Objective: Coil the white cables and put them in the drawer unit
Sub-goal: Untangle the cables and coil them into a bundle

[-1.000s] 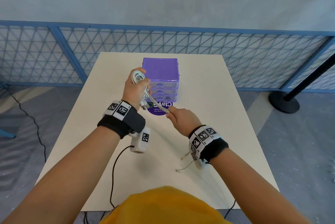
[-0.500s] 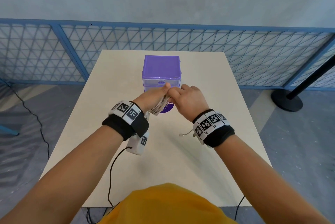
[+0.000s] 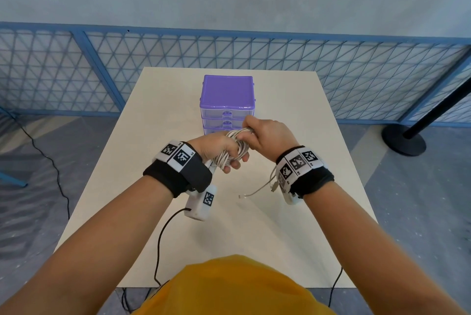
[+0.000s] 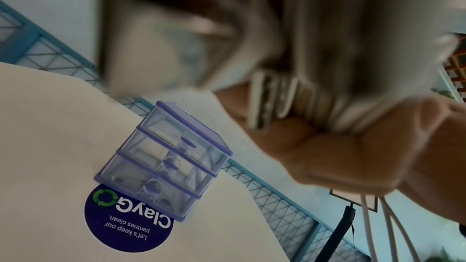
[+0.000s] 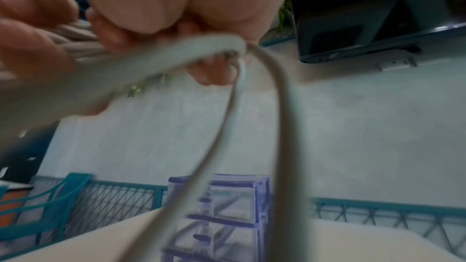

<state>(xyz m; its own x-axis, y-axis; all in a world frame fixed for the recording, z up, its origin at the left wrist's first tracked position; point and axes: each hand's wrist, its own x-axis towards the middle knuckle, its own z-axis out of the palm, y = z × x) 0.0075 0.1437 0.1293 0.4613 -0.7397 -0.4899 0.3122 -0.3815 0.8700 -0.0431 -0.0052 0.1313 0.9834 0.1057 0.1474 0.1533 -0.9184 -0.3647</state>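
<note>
Above the table point(image 3: 293, 225), just in front of the purple three-drawer unit point(image 3: 227, 100), my left hand point(image 3: 230, 155) grips a coil of white cable point(image 3: 243, 146). My right hand point(image 3: 251, 131) pinches a strand at the top of the coil, wound across the bundle. Two loose cable ends point(image 3: 254, 191) hang below my right wrist, their plugs just over the table. All drawers look closed. In the left wrist view the coil point(image 4: 302, 97) lies across my fingers, with the drawer unit point(image 4: 166, 166) beyond. The right wrist view shows blurred strands point(image 5: 239, 107) before the unit point(image 5: 221, 216).
A round dark-blue sticker point(image 4: 128, 220) lies on the table against the unit's front. A blue mesh fence point(image 3: 356, 72) runs behind the table. A black post base point(image 3: 404, 138) stands on the floor at right. Black cords point(image 3: 163, 238) trail off the near edge.
My left hand has lowered the coil from upright to in front of the drawers. My right hand came in from the lower right to meet it, taking up the strand; the loose tail is shorter.
</note>
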